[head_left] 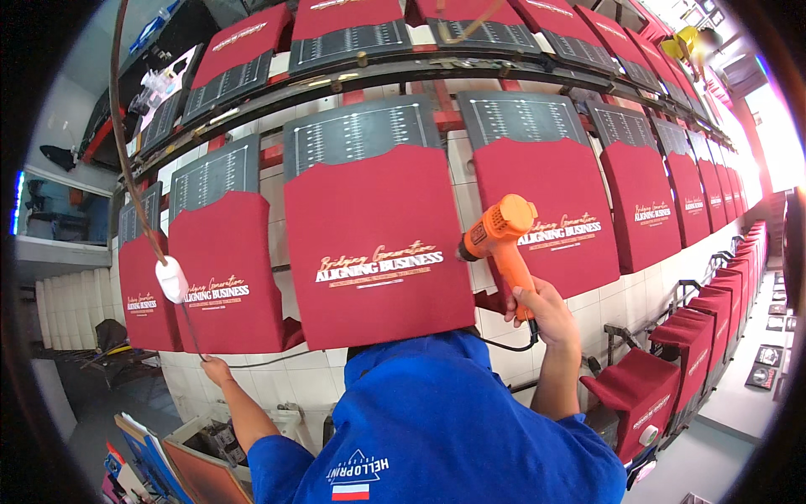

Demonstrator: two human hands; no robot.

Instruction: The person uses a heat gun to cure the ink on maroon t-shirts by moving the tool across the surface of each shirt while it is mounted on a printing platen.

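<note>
An orange heat gun (502, 239) is gripped by its handle in my right hand (544, 312). Its dark nozzle points left, over the right side of a printed red shirt (378, 218) pulled onto a dark grey board (361, 130). My left hand (217, 370) is closed round a thin dark cable, low at the left. That cable runs up to a white socket (171, 280), which hangs on a brown cord in front of another red shirt (220, 311). A black cord leaves the bottom of the heat gun's handle and passes behind my blue shirt.
More red shirts on boards stretch right, such as one beside the heat gun (579, 244), with another row (353, 17) beyond a dark metal rail (361, 80). A lower row (646, 395) stands at right. A person in yellow (684, 42) is far right. Framed panels (197, 458) lean lower left.
</note>
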